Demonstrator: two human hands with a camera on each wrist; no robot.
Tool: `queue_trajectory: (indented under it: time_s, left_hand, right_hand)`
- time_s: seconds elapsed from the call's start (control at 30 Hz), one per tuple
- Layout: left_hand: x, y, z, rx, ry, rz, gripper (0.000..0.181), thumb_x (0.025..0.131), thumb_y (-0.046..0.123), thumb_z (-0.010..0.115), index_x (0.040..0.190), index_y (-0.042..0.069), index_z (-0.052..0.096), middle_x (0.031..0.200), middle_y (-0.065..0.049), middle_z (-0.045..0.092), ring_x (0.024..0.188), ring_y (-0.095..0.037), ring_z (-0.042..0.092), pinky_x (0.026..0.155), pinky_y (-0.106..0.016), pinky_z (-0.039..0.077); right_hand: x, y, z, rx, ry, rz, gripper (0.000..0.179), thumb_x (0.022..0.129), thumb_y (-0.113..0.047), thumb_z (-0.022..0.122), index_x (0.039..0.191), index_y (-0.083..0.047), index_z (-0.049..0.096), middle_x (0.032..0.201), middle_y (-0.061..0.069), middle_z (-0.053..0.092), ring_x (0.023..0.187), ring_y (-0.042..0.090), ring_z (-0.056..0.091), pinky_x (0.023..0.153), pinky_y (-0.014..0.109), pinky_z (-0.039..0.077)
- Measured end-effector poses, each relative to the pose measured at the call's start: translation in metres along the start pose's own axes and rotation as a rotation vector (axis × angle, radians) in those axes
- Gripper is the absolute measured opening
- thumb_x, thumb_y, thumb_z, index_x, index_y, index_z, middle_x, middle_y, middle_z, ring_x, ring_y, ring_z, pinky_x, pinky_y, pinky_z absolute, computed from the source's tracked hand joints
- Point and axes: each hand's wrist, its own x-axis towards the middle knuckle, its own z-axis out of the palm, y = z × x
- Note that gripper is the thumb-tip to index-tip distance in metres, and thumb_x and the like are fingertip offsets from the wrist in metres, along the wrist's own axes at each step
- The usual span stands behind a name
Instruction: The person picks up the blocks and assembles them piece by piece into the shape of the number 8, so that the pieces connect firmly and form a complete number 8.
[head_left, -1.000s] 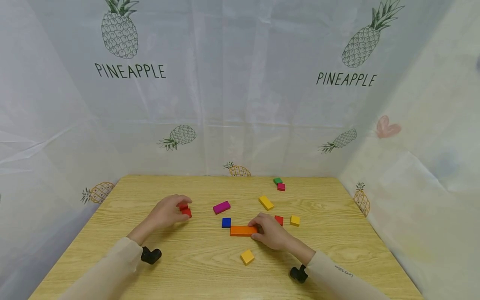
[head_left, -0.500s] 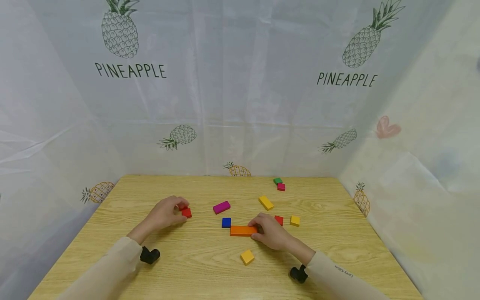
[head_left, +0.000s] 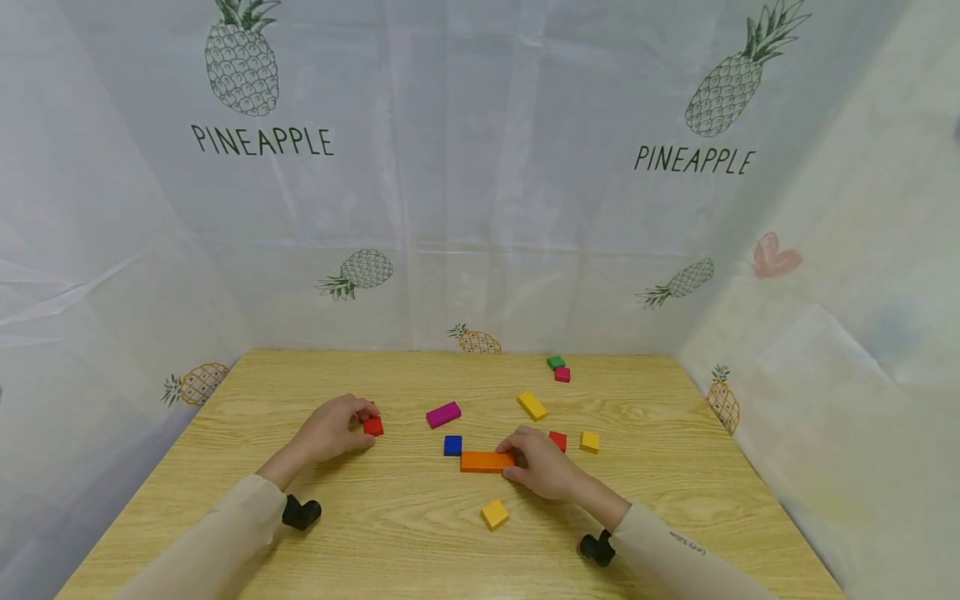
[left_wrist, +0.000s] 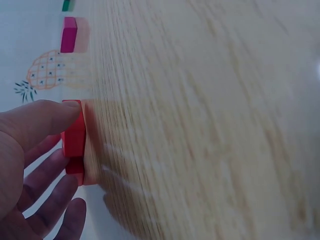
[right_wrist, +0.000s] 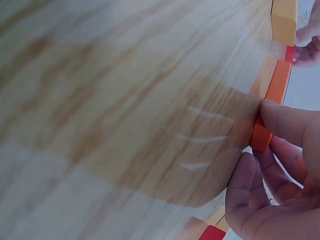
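Note:
In the head view my left hand (head_left: 337,425) is around a small red block (head_left: 373,426) on the table, thumb at its near side and forefinger at its far side. A second red piece (left_wrist: 75,170) shows beyond it in the left wrist view, mostly hidden by fingers in the head view. My right hand (head_left: 543,464) pinches the right end of a long orange block (head_left: 483,462) lying flat, its thumb on the near face (right_wrist: 276,82) and the forefinger behind. A blue block (head_left: 453,446) sits just beyond the orange block's left end.
On the wooden table (head_left: 405,533) lie a magenta block (head_left: 443,415), a long yellow block (head_left: 532,406), a yellow square (head_left: 590,442), a nearer yellow square (head_left: 494,514) and a red block (head_left: 557,440) partly behind my right hand. Green (head_left: 556,362) and pink (head_left: 562,375) blocks sit far back.
My left fingers have drawn slightly nearer and closed in around the red block, covering more of the red piece behind. The right hand and orange block have stayed put.

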Motion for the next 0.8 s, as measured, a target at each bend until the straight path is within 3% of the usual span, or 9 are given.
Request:
queue_trajectory:
  time_s: [0.3,0.8]
  left_hand:
    - [-0.001,0.0035,0.0002,0.006,0.0,-0.026,0.032,0.087,0.017,0.089,0.115,0.008,0.075,0.102,-0.001,0.068,0.088,-0.02,0.061,0.08,-0.041,0.053]
    - [-0.0013,0.0035,0.0008,0.003,-0.007,-0.014,0.027,0.086,0.018,0.09,0.11,0.014,0.076,0.101,0.003,0.071,0.091,-0.018,0.064,0.084,-0.042,0.054]
  right_hand:
    - [-0.0004,-0.0002,-0.0001,0.001,0.003,0.004,0.021,0.096,-0.013,0.08,0.115,-0.008,0.074,0.104,0.0,0.065,0.088,0.013,0.053,0.08,0.029,0.048]
    - [0.0,0.0,0.0004,0.005,0.002,0.0,0.021,0.096,-0.012,0.08,0.115,-0.007,0.074,0.105,0.001,0.065,0.089,0.013,0.054,0.081,0.029,0.048]
